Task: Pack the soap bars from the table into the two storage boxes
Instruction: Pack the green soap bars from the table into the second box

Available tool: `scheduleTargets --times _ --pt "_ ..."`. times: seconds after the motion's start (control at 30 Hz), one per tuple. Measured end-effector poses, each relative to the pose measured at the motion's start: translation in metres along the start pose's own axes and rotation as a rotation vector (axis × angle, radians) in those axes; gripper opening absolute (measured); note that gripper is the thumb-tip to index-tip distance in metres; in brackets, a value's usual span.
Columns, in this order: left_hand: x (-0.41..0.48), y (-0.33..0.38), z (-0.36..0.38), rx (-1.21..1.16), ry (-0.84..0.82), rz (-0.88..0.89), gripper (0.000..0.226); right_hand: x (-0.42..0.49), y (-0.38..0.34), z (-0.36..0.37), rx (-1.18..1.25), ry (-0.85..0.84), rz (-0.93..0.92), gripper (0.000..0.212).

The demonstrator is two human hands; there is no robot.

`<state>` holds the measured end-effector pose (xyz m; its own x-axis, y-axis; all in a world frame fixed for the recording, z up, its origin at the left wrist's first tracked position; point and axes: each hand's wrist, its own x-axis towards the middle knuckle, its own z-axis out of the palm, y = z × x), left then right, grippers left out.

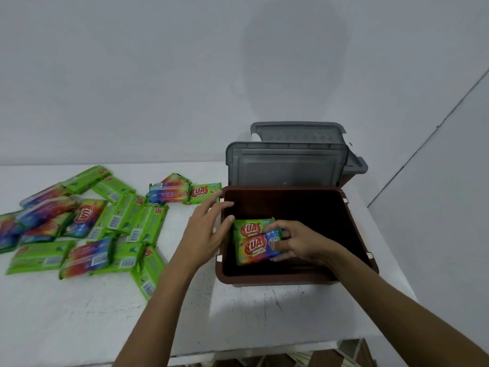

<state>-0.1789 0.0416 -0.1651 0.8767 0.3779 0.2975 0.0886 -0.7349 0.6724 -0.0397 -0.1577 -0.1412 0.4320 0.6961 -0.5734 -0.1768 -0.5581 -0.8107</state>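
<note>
Two forearms reach in from the bottom edge over a white table (79,313). On that table stands a brown box (291,277), open at the top. The left hand (209,231) lies on the box's left rim with its fingers nearly straight and spread, gripping nothing, the thumb hanging inside close to the bars. The right hand (297,242) is down inside the box, its fingers curled over the top of a rainbow soap bar (252,249) and its thumb at the near edge, pinching it. Just behind, touching it, lies a green soap bar (250,227), label up. To the left, on the table, a heap of soap bars (105,229) lies scattered and overlapping. Two more bars (185,193) sit by the box's far left corner. A grey lid (288,166) stands upright behind the box, and beyond it a second box (296,132), also open, against a pale wall (132,75).
</note>
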Motion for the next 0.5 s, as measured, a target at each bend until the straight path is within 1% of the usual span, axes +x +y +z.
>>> scheduleTargets --times 0.07,0.1,0.17,0.23,0.4,0.5 --pt "0.0 0.0 0.001 -0.004 0.003 -0.007 0.047 0.006 0.005 0.005 -0.09 -0.028 0.019 0.039" --pt "0.0 0.0 0.001 -0.008 0.005 -0.009 0.047 0.009 0.008 0.006 -0.185 -0.021 0.004 0.039" --pt "0.0 -0.001 0.002 -0.019 0.005 -0.01 0.045 0.015 0.013 0.006 -0.398 0.023 -0.046 0.038" --pt "0.0 -0.001 0.003 -0.036 0.009 -0.011 0.044 0.017 0.017 0.005 -0.528 0.057 -0.066 0.037" --pt "-0.001 -0.002 0.004 -0.043 0.021 -0.015 0.043 0.021 0.02 0.003 -0.639 0.089 -0.043 0.037" --pt "-0.002 -0.001 0.003 -0.049 0.028 -0.009 0.039 0.021 0.02 0.001 -0.704 0.132 -0.011 0.041"
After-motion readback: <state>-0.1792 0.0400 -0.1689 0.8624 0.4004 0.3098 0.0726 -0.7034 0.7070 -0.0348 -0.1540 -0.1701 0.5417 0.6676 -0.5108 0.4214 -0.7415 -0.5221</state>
